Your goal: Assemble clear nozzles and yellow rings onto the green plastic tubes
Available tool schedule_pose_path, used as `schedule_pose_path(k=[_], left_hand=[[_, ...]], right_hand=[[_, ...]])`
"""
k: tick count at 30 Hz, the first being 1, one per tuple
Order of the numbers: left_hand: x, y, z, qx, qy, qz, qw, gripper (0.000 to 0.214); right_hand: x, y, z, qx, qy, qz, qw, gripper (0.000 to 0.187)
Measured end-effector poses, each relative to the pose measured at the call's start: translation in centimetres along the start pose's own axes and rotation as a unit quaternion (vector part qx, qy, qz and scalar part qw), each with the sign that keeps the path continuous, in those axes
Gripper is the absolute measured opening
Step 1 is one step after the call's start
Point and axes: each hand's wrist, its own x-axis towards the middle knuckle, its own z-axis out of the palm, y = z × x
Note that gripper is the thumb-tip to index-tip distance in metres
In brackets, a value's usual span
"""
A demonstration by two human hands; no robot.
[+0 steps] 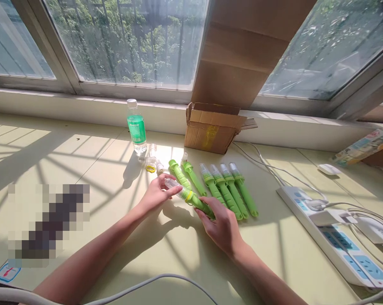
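My left hand [158, 193] pinches the clear cap end of a green brush-like tool [191, 198] with a yellow ring. My right hand [221, 226] grips the same tool's green handle just above the pale table. Two more green tools [186, 176] lie beside it without clear caps. Further right, several capped green tools [231, 190] lie side by side in a row. Loose clear caps and a yellow ring [150, 163] sit near a water bottle.
A water bottle with a green label [136, 127] stands at the back, next to an open cardboard box [210, 127] against the window sill. A white power strip [334, 235] with plugs and cables lies at right, a white mouse [328, 169] behind it. A cable crosses the front edge.
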Motion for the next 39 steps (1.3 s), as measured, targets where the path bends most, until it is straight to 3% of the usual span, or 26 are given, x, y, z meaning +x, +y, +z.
schedule_pose_path(k=[4,8,11,15,19,23,27,32,36,39], left_hand=[[0.1,0.0,0.0,-0.068,-0.007,0.000,0.998,0.052],[0.2,-0.5,-0.1,-0.126,-0.033,0.040,0.991,0.053],[0.3,-0.6,-0.3,-0.137,-0.058,0.054,0.987,0.053],[0.1,-0.5,-0.4,-0.101,-0.062,0.057,0.991,0.049],[-0.1,-0.4,-0.3,-0.072,-0.052,0.035,0.995,0.051],[0.0,-0.8,-0.3,-0.049,-0.053,0.037,0.997,0.045],[0.1,-1.3,-0.3,-0.022,-0.044,0.058,0.997,0.038],[0.1,-1.6,-0.5,0.027,-0.044,0.085,0.995,0.034],[-0.1,-1.6,-0.6,0.044,-0.026,0.112,0.992,0.033],[-0.3,-1.6,-0.5,0.046,-0.022,0.128,0.991,0.032]], right_hand=[[0.0,0.3,0.0,0.033,-0.010,0.033,0.999,0.024],[0.0,0.2,-0.2,0.094,-0.059,0.081,0.990,0.034],[0.1,0.0,-0.3,0.105,-0.060,0.078,0.990,0.034],[0.2,-0.1,-0.3,0.062,0.006,0.008,0.998,0.024],[0.3,0.1,-0.4,-0.076,0.081,-0.098,0.989,0.018],[0.3,0.4,-0.5,-0.142,0.095,-0.145,0.975,0.019],[0.2,0.5,-0.7,-0.073,0.017,-0.115,0.991,0.023],[0.4,-0.5,-1.4,0.085,-0.105,-0.010,0.991,0.027],[0.8,-1.1,-1.8,0.194,-0.191,0.101,0.957,0.033],[1.0,-1.1,-2.0,0.271,-0.258,0.193,0.907,0.040]])
